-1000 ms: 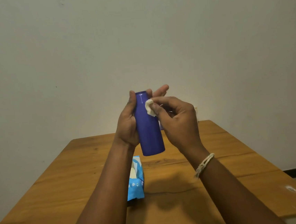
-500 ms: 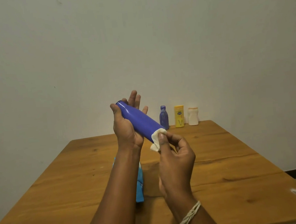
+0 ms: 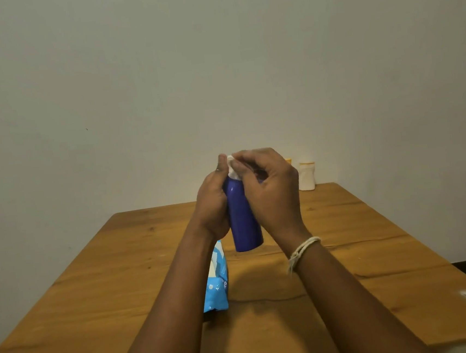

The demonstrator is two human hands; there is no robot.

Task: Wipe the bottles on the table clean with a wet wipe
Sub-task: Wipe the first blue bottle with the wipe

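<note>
Blue bottle [image 3: 243, 218] upright in left hand [image 3: 211, 207] grip; top hidden under wipe [image 3: 231, 167] pinched by right hand [image 3: 270, 192]

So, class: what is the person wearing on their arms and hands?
Both forearms are bare, with no sleeves in view. The right wrist carries a pale cord bracelet, wound round several times. The left hand and right hand show no gloves or rings.

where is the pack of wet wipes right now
The light blue plastic wipes pack lies on the wooden table, left of centre, partly hidden under the left forearm, below the raised blue bottle.
</note>
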